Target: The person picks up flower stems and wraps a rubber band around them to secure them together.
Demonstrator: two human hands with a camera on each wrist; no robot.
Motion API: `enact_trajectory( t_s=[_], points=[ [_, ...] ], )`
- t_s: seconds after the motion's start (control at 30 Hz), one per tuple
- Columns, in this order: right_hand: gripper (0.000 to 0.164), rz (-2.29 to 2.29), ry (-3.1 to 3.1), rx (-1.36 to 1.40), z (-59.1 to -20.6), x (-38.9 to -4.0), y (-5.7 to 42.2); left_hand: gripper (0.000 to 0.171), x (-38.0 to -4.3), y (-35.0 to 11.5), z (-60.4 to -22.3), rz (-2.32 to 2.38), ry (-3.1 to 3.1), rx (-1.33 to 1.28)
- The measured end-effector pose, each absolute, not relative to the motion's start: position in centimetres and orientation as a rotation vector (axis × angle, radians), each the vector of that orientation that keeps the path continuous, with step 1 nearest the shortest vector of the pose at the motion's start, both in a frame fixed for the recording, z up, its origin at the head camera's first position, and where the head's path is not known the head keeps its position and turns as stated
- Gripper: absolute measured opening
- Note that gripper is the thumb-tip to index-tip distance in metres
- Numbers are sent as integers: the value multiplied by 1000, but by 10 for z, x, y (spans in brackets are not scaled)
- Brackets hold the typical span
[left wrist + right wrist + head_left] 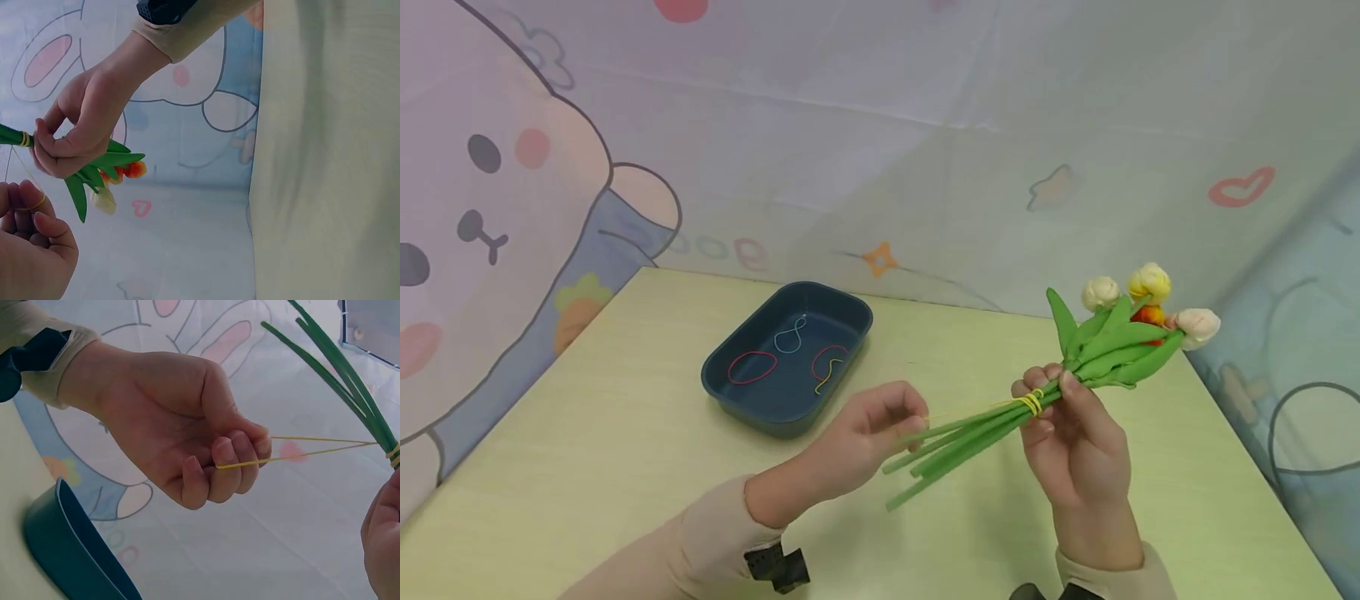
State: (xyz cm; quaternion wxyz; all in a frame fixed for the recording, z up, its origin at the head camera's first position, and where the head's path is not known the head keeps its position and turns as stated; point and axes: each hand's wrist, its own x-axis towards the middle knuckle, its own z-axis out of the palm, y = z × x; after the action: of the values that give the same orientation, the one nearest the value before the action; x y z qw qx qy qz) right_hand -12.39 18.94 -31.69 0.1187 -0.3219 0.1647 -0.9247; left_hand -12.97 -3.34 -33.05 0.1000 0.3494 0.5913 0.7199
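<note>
My right hand (1078,454) grips a bunch of artificial tulips (1108,343) just below the leaves, its thumb lying across the green stems. White, yellow and orange-red blooms point up and to the right, while the cut ends spread toward the lower left. Several turns of a yellow rubber band (1032,403) circle the stems right beside that hand. The rest of the band runs taut from the stems to my left hand (880,429). In the right wrist view the stretched loop (300,455) is hooked round the curled fingers of the left hand (215,437).
A dark blue tray (752,417) stands on the pale yellow-green table (625,417), left of the flowers. Inside lie a red rubber band (752,355), a twisted light blue one (788,350), another red one and a yellow one. A printed cartoon cloth (887,167) hangs behind.
</note>
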Motion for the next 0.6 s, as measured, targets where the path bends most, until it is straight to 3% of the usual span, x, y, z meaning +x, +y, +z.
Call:
enact_trajectory(
  t_s=[0.17,0.37,0.6],
  points=[
    [40,-2906,580,-813,-316,-121,187,18,-125,-21,-335,2107,1813,906],
    [25,-3175,1038,-767,-313,-118,176,29,-112,-10,-337,2167,1763,854],
    [15,-3202,1551,-976,-311,-119,171,18,-102,-7,-331,2196,1895,842]
  ],
)
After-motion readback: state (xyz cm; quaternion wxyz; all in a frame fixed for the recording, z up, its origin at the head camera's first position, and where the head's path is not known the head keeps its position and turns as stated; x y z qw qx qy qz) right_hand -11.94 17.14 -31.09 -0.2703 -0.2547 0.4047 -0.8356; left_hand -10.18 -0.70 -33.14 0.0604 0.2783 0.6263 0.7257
